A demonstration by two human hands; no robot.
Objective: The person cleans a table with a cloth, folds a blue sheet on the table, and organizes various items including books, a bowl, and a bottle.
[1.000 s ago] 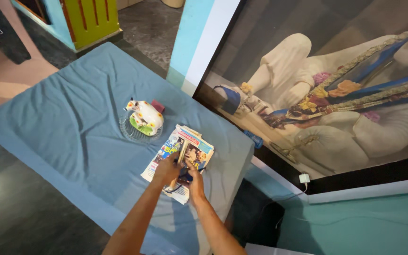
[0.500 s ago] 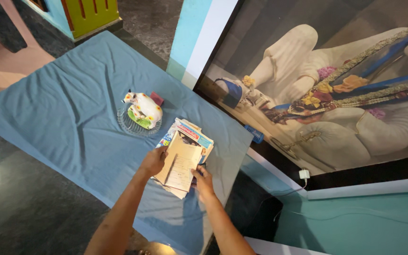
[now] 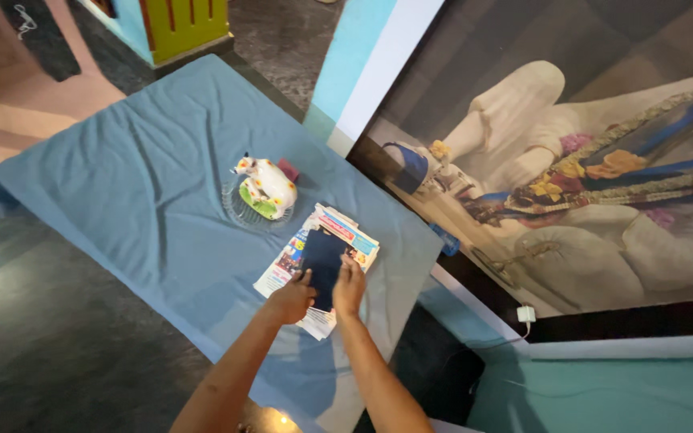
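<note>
Fingers of the left hand point(image 3: 289, 301) and right hand point(image 3: 349, 286) pinch the near edge of a thin, dark, stiff-looking booklet point(image 3: 322, 256) lying atop a loose, slippery-looking paper stack point(image 3: 350, 235) by the worktop's point(image 3: 122, 184) right edge, likely light.

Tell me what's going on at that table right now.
A person stands over a table draped in a blue cloth. Both hands, left hand and right hand, hold a dark flat booklet on top of a stack of colourful papers. Just beyond the stack, a white cow figurine sits on a clear glass dish.
</note>
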